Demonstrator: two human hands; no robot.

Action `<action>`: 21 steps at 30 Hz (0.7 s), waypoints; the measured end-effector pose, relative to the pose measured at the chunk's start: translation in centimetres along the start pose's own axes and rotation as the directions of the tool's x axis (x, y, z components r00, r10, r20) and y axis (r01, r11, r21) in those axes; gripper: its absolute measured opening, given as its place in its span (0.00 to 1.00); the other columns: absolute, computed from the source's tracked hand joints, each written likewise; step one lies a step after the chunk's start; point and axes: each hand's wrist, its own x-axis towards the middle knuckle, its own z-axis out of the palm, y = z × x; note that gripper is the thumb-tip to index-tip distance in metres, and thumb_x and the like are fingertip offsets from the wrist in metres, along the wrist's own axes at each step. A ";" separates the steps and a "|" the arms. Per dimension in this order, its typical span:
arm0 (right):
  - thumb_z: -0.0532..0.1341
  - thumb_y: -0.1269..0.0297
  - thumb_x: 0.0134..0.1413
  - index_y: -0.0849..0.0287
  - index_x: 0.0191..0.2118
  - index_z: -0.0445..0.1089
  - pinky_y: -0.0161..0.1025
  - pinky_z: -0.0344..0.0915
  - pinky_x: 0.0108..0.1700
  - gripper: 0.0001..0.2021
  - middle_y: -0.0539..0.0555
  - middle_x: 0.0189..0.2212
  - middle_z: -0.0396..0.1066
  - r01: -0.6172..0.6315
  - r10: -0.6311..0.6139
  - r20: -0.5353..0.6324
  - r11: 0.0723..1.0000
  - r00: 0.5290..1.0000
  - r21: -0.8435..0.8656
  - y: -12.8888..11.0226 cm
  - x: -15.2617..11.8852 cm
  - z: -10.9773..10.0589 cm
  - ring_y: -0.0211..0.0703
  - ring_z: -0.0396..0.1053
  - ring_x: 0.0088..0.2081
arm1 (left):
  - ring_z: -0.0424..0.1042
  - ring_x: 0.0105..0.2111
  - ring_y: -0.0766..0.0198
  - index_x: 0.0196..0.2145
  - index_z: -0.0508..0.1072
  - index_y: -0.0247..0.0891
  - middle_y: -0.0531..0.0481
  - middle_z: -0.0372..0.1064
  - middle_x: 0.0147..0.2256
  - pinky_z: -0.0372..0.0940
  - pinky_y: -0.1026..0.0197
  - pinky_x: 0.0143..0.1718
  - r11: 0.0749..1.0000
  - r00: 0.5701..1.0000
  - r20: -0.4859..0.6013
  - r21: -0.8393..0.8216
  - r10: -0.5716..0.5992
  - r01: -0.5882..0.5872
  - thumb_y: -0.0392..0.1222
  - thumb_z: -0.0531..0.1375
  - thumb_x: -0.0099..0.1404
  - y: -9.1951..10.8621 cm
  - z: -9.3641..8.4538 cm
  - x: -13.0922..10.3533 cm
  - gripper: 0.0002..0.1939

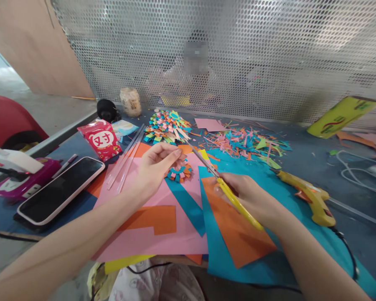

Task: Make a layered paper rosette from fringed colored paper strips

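My left hand point(156, 167) is pinched, its fingertips on what looks like a small orange paper piece point(184, 149); the fingers partly hide it. Just below the fingertips is a round fringed paper flower point(179, 172) in blue, orange and pink. My right hand point(246, 194) grips scissors point(230, 198) by their yellow handles. The metal blades slant up and left, their tips close to my left fingertips. Beneath my hands lie a pink sheet point(138, 244), cut orange paper point(164, 219), a blue strip point(188, 205), and an orange rectangle point(238, 238) on blue paper point(217, 259).
Fringed paper flowers point(166, 125) are piled behind, beside paper scraps point(247, 142). A yellow glue gun point(310, 196) lies right with its cord. Left are a phone point(62, 190), a power strip point(31, 179), clear glue sticks point(125, 163) and a red packet point(100, 140). A perforated metal panel point(253, 54) stands behind.
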 end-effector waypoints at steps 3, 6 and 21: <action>0.50 0.41 0.53 0.56 0.22 0.53 0.34 0.43 0.23 0.23 0.45 0.19 0.47 -0.023 0.023 0.005 1.000 1.000 -0.015 0.1 0.0 0.0 0.33 0.44 0.23 | 0.69 0.20 0.72 0.24 0.73 0.36 0.53 0.72 0.21 0.63 0.70 0.21 1.000 1.000 0.004 0.007 0.010 -0.011 0.40 0.69 0.48 -0.1 -0.1 0.1 0.09; 0.50 0.41 0.53 0.56 0.21 0.51 0.34 0.43 0.22 0.24 0.45 0.19 0.46 -0.027 0.027 0.004 0.999 1.000 -0.028 0.0 0.0 -0.1 0.33 0.44 0.23 | 0.69 0.20 0.72 0.24 0.73 0.36 0.53 0.73 0.22 0.64 0.70 0.21 1.000 1.000 0.001 0.008 0.022 -0.022 0.39 0.68 0.50 -0.1 -0.2 0.1 0.07; 0.50 0.39 0.52 0.56 0.21 0.52 0.34 0.44 0.22 0.25 0.46 0.19 0.48 -0.007 0.007 -0.022 1.000 1.000 -0.019 0.0 0.1 -0.3 0.33 0.45 0.22 | 0.67 0.19 0.73 0.26 0.76 0.36 0.53 0.71 0.22 0.64 0.69 0.22 0.994 0.999 0.010 0.093 0.051 -0.052 0.39 0.67 0.52 -0.5 -1.0 0.6 0.05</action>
